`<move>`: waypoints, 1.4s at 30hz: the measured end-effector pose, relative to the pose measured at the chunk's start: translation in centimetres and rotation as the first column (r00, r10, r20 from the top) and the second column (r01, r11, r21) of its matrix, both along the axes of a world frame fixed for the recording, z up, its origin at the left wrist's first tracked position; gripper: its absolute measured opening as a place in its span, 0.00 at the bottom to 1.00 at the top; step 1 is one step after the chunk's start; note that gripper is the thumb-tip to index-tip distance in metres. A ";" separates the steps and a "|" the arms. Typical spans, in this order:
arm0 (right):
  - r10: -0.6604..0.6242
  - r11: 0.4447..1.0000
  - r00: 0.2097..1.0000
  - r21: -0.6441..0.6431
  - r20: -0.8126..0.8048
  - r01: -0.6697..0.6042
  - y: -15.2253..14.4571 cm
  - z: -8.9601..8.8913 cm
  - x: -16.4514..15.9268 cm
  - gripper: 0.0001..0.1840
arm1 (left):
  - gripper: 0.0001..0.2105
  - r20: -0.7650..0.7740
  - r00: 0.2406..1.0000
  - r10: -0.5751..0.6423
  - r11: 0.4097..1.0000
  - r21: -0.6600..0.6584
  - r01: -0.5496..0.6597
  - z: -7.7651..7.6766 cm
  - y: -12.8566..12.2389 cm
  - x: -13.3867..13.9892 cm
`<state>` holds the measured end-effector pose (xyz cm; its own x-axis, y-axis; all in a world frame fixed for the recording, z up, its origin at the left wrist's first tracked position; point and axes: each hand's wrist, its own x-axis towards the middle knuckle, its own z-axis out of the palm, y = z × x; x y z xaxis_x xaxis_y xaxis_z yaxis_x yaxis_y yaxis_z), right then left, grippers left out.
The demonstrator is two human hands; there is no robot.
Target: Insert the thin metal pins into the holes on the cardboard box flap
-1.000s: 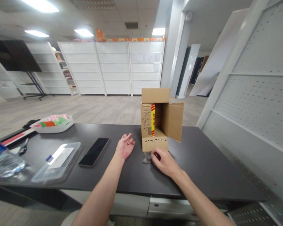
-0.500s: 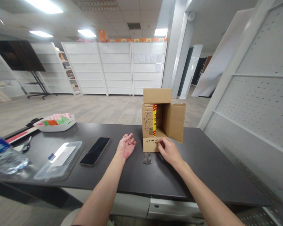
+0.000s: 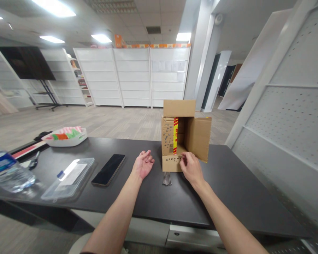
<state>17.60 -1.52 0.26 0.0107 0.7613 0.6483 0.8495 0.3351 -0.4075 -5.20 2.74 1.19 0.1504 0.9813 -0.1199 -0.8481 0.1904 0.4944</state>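
Note:
A cardboard box stands on the dark table with its flaps spread and its opening facing me. Its lower flap hangs down at the front and has a row of small dark holes. My right hand is at the right part of this flap, thumb and fingers pinched together; whatever lies between the fingertips is too small to make out. My left hand rests palm up left of the box, fingers loosely curled and apart, holding nothing. Several thin metal nails or screws lie fanned out below the flap.
Left of my left hand lie a black phone and a clear plastic case. Farther left are a water bottle and a white tray of colourful items. A perforated white panel rises along the right side.
The view has shifted slightly, so everything sits a little farther right. My right hand stays at the flap with its fingers pinched, and my left hand keeps its pose.

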 end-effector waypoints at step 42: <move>-0.064 0.997 0.997 0.029 -0.032 0.065 0.3 -0.8 -0.4 0.11 | 0.13 -0.012 1.000 0.007 1.000 0.002 -0.007 -0.2 0.2 -0.1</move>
<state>17.17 -1.23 -0.54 0.0800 0.7383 0.6697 0.8568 0.2924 -0.4247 -5.34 2.95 0.97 0.1423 0.9825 -0.1201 -0.8432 0.1839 0.5051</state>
